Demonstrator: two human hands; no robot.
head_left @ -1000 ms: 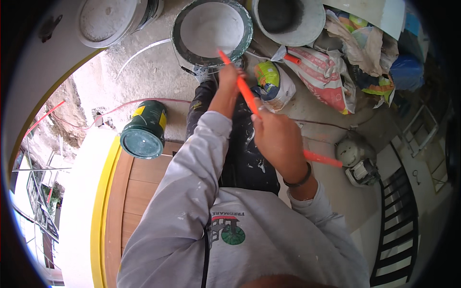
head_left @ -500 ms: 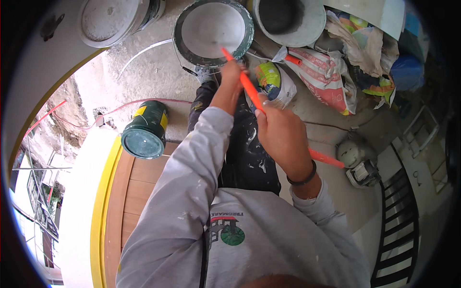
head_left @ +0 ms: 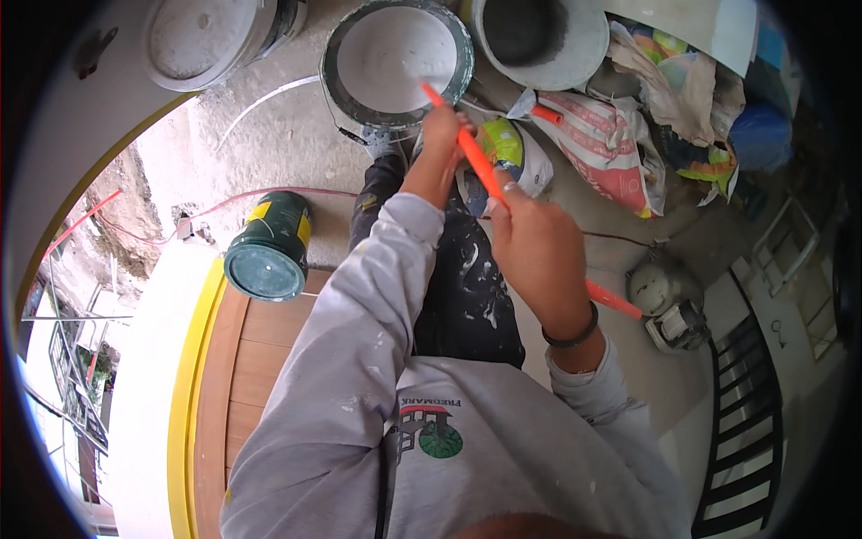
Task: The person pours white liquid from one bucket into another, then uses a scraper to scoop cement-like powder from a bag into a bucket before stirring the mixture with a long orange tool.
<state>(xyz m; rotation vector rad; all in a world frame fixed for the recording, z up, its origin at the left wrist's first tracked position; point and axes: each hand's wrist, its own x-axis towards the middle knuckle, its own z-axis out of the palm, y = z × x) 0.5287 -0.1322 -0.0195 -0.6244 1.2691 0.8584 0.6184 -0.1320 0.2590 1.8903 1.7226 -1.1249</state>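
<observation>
An orange pole (head_left: 481, 165) runs slantwise between my hands. My left hand (head_left: 442, 139) is closed round its far part, and my right hand (head_left: 540, 256) grips it nearer to me. The pole's far end reaches over a dark green bucket (head_left: 330, 67) that holds a white, paint-like mix (head_left: 386, 58). Whether a tool sits on that end under the white surface cannot be seen. The pole's near end sticks out beyond my right wrist, which wears a dark band (head_left: 573, 331).
A lidded white bucket (head_left: 199, 40) stands far left, a grey tub (head_left: 588, 40) far right. Crumpled bags (head_left: 597, 148) lie to the right, near a round machine (head_left: 669, 296) and a black railing (head_left: 741, 413). A green lidded bucket (head_left: 267, 265) is left of my legs, by a yellow edge (head_left: 193, 377).
Both hands and the pole have shifted slightly to the right. The pole's far end has moved a little across the bucket, and the white surface there looks more disturbed.
</observation>
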